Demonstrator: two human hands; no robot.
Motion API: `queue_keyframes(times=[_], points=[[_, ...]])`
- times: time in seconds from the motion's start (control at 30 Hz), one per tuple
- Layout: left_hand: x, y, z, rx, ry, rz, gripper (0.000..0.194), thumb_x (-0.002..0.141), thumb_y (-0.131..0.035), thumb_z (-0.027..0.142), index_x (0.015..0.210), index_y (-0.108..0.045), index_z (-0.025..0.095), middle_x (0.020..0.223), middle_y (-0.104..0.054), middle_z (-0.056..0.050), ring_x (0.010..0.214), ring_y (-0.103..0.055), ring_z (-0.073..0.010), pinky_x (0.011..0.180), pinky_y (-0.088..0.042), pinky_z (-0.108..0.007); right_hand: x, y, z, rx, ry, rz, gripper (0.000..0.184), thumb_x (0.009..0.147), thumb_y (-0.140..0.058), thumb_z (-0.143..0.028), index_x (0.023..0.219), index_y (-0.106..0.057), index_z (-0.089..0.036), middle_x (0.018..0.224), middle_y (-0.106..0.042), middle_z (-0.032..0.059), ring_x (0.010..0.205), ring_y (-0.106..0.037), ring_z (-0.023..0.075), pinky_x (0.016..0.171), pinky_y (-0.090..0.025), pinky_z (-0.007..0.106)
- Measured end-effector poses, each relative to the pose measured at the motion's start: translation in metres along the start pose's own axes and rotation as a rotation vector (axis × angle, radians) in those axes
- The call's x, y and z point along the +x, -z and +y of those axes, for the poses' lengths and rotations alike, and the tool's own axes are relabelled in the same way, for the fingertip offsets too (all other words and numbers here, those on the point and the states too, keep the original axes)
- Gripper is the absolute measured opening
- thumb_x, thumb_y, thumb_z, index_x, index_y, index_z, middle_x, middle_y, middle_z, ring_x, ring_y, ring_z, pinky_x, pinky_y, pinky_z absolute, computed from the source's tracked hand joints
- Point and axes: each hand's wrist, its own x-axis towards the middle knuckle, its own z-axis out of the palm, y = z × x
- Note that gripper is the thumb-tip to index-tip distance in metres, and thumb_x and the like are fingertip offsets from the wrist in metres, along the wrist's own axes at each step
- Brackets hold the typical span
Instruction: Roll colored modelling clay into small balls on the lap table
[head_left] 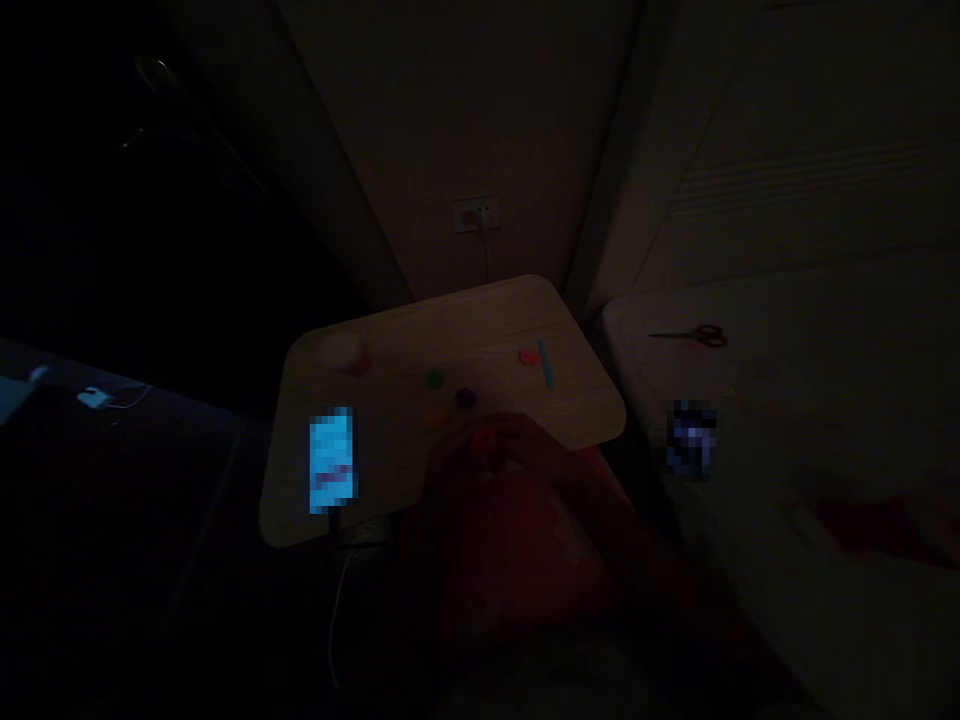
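The room is very dark, so finger detail is hard to see. At the near edge of a small wooden table (397, 345), my left hand (448, 452) and my right hand (525, 438) are together, fingers closed around a red lump (484, 438) that looks like modelling clay. Just beyond them lie an orange lump (436, 418), a dark purple lump (466, 397) and a green lump (434, 379). Farther right, a flat pink-red piece (529, 357) lies beside a thin turquoise stick-like tool (547, 365).
A lit phone (331, 462) stands at the table's left, near a cable (332, 620). Behind it is a pale round tub (345, 353). Scissors (690, 336) and a blurred-out dark object (691, 440) lie on a pale surface (765, 400) at right. A wall socket (477, 214) holds a plug.
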Motion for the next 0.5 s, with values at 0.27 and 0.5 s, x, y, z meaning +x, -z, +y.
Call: queue_keyframes(times=[0.27,0.5], points=[[0.003,-0.014,0.009,0.151,-0.025,0.142,0.045,0.093,-0.065,0.057,0.109,-0.08,0.017,0.077,-0.075,-0.007,0.055,-0.061,-0.0154,0.053,-0.052,-0.028,-0.001,-0.005,0.006,0.099,0.08,0.077,0.053,0.081,-0.076,-0.066,0.094,-0.076,-0.015,0.064,-0.063,-0.0001,0.056,-0.056,0.0126,0.056,-0.049,0.025],[0.006,-0.012,0.003,0.349,-0.136,0.155,0.049,0.1,-0.053,0.057,0.11,-0.081,0.019,0.089,-0.08,-0.01,0.058,-0.066,-0.0173,0.058,-0.057,-0.031,0.003,-0.004,0.014,0.05,0.138,0.133,0.059,0.078,-0.073,-0.074,0.072,-0.072,-0.016,0.062,-0.062,0.0016,0.054,-0.055,0.013,0.054,-0.047,0.026]])
